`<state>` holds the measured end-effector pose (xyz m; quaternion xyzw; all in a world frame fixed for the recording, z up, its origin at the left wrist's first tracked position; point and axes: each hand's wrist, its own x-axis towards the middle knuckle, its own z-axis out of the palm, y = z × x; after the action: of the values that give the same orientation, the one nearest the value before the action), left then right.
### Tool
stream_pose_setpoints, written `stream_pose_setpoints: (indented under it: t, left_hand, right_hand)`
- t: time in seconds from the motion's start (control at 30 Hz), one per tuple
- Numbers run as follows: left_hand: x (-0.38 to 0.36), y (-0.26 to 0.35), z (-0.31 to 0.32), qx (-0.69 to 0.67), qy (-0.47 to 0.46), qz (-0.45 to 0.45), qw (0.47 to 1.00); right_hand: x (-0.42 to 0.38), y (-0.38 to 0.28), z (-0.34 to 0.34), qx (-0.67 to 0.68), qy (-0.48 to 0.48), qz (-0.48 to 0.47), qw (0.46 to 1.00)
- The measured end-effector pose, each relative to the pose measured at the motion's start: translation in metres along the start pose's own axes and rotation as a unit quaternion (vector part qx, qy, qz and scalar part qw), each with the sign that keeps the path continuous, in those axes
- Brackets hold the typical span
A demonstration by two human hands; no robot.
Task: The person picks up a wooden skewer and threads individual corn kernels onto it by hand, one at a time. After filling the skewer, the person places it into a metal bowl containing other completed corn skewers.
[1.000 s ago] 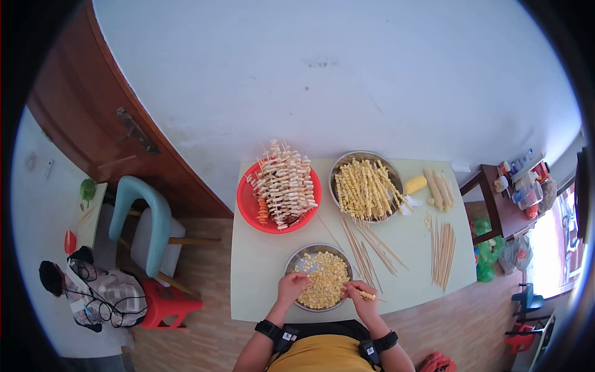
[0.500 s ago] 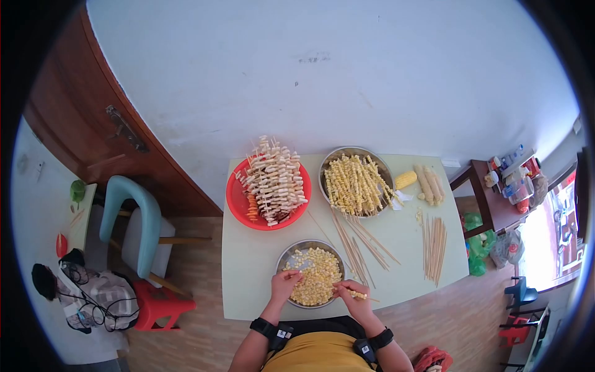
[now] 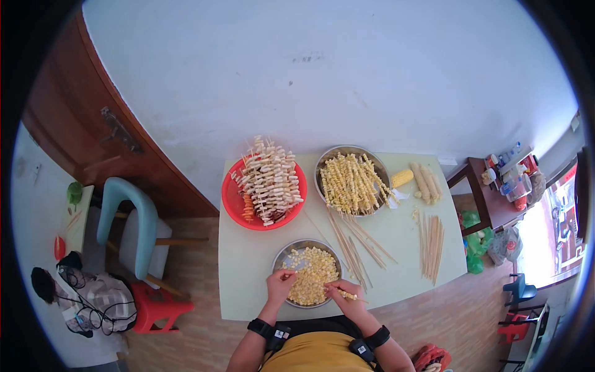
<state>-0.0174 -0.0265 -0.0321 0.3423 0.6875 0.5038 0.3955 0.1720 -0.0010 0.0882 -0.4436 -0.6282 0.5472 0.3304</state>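
Over the left rim of a metal bowl (image 3: 308, 242) full of loose corn kernels (image 3: 316, 266) is my left hand (image 3: 281, 286). Its fingers are pinched together; whatever is between them is too small to make out. At the bowl's right rim, my right hand (image 3: 345, 300) grips a wooden skewer (image 3: 348, 296) threaded with corn kernels, its bare end pointing right. Behind the bowl lie loose bare skewers (image 3: 354, 248). A larger metal bowl (image 3: 318, 180) farther back holds a heap of finished-looking corn skewers (image 3: 353, 183).
A red basin (image 3: 231, 204) of skewered white slices stands at the table's back left. At the back right lie a yellow corn cob (image 3: 402, 178), stripped cobs (image 3: 426, 184) and another skewer bundle (image 3: 431, 248). A blue chair (image 3: 145, 223) and red stool (image 3: 155, 308) stand left.
My right hand with the corn skewer has moved slightly left, closer to the bowl and my left hand. The whole view has shifted a little. My left hand stays pinched.
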Motion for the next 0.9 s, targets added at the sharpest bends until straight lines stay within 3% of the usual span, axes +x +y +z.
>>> stream_pose_setpoints:
  t: [0.1, 0.2, 0.27, 0.3, 0.37, 0.4, 0.47, 0.6, 0.67, 0.8, 0.9]
  left_hand:
    - [0.002, -0.006, 0.004, -0.011, -0.015, 0.007, 1.0]
    - [0.002, -0.003, 0.007, -0.06, -0.026, -0.054, 0.996]
    - [0.0, 0.023, 0.005, -0.259, -0.043, -0.221, 0.939]
    - [0.001, 0.018, 0.005, -0.259, -0.043, -0.22, 0.94]
    - [0.003, 0.003, 0.005, -0.348, -0.073, -0.286, 0.89]
    - [0.004, 0.002, 0.005, -0.347, -0.074, -0.286, 0.89]
    - [0.006, -0.001, 0.007, -0.477, -0.107, -0.369, 0.79]
    - [0.001, 0.02, 0.021, -0.471, -0.124, -0.391, 0.781]
    - [-0.003, 0.024, 0.031, -0.383, -0.173, -0.325, 0.848]
    - [0.0, 0.023, 0.033, -0.397, -0.174, -0.313, 0.845]
    - [0.005, 0.031, 0.022, -0.386, -0.102, -0.333, 0.854]
  right_hand:
    - [-0.001, 0.006, 0.001, 0.009, -0.001, 0.003, 1.0]
    - [-0.003, 0.008, -0.001, 0.022, 0.006, -0.008, 1.0]
    - [-0.004, 0.017, -0.003, 0.086, 0.029, 0.022, 0.996]
    - [-0.005, 0.021, -0.003, 0.151, 0.05, 0.052, 0.986]
    - [-0.008, 0.024, -0.004, 0.149, 0.043, 0.039, 0.987]
    - [-0.01, 0.025, -0.004, 0.146, 0.036, 0.028, 0.988]
    - [-0.012, 0.024, -0.005, 0.155, 0.046, 0.031, 0.986]
    - [-0.014, 0.031, -0.006, 0.171, 0.076, 0.044, 0.981]
    - [-0.014, 0.03, 0.001, 0.17, 0.085, 0.045, 0.981]
    - [-0.011, 0.037, 0.003, 0.204, 0.102, 0.062, 0.972]
    - [-0.014, 0.037, 0.001, 0.218, 0.111, 0.067, 0.967]
